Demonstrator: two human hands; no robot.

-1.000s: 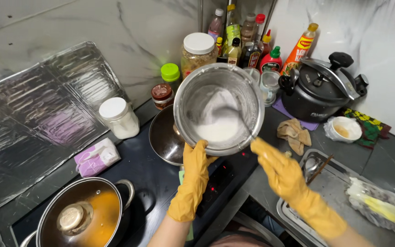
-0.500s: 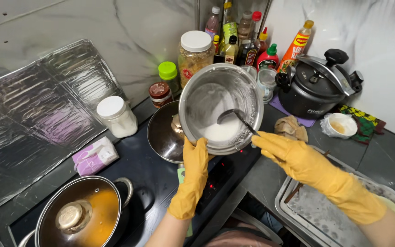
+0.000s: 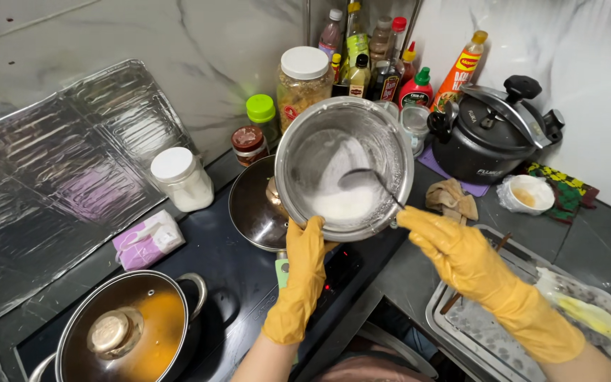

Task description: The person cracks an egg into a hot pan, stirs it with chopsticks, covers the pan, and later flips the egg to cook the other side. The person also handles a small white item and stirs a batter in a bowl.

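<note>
Over the stove, head view: my two hands in yellow rubber gloves work at a steel bowl (image 3: 344, 170); only this one view shows it
Bowl: tipped toward me so its mouth faces the camera; white batter (image 3: 341, 201) pools at the lower side; it hangs above a dark pan (image 3: 256, 212) on the black cooktop (image 3: 235, 276)
Spoon: its bowl end (image 3: 355, 177) sits in the batter; the handle runs down and to the right, long axis slanting toward my right hand
Left hand (image 3: 304, 272): fingers closed on the bowl's near rim from below, thumb up over the edge; forearm rising straight from the bottom of the view
Right hand (image 3: 454, 247): fingertips meet the spoon handle's end at the bowl's right rim; whether they pinch it I cannot tell; wrist slants down to the right over a metal tray (image 3: 475, 332)
Nearby: lidded pot (image 3: 121, 332) at lower left; white-lidded jar (image 3: 182, 177) left of the pan; black pressure cooker (image 3: 493, 134) at right
</note>
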